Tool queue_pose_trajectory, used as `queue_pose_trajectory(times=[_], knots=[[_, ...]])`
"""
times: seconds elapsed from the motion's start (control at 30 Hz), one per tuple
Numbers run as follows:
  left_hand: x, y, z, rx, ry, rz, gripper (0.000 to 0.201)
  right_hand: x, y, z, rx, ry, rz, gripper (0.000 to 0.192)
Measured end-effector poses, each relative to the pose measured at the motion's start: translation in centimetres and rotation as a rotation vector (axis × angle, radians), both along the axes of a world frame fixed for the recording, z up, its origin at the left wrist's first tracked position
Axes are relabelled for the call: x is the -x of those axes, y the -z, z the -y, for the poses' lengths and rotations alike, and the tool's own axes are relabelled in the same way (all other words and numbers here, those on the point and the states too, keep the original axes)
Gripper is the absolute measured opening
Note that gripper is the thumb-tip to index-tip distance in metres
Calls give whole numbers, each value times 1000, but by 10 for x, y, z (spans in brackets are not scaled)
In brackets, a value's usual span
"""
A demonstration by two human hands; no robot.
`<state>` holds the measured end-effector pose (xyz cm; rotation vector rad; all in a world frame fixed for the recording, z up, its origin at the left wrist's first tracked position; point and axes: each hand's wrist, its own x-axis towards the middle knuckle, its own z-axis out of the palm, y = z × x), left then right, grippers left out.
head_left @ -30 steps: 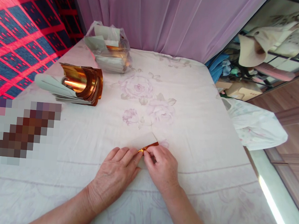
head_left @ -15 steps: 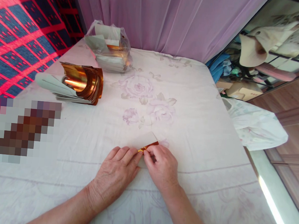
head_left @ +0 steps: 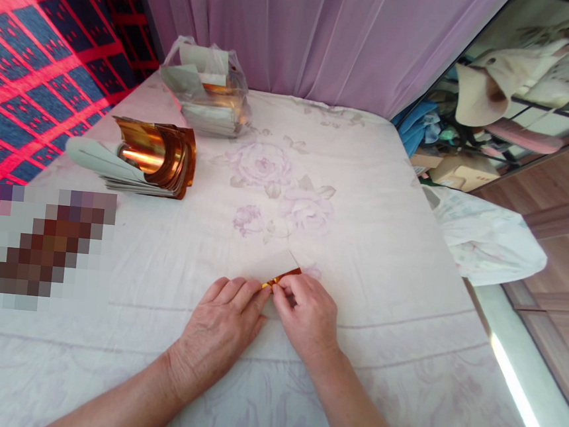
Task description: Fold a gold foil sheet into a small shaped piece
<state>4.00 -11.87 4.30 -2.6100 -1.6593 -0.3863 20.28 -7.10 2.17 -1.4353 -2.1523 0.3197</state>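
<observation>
Sheet (head_left: 277, 264), pale face up with a folded metallic orange strip (head_left: 292, 273) along its near edge, lies on the cloth-covered surface (head_left: 381, 242), just beyond and between the fingertips of both hands. Left hand (head_left: 225, 324) rests palm down at the left end of the strip, fingers together and slightly bent; whether its thumb grips the sheet cannot be told. Right hand (head_left: 308, 315) is nearly closed, thumb and index finger pinching the strip, remaining fingers curled. The two hands almost meet at the fold. The pale portion extends to the far side; the strip's right end shows beyond the right index finger. Stack of curled orange sheets (head_left: 174, 157) stands farther left, with a filled clear plastic bag (head_left: 212, 113) beyond.
</observation>
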Motion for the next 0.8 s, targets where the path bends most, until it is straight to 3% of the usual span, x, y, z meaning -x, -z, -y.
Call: queue_pose_trajectory(times=[0.8], knots=[[-1,-2,0,21,-7,-12,28,1,0,-1,-1,7,7,16]])
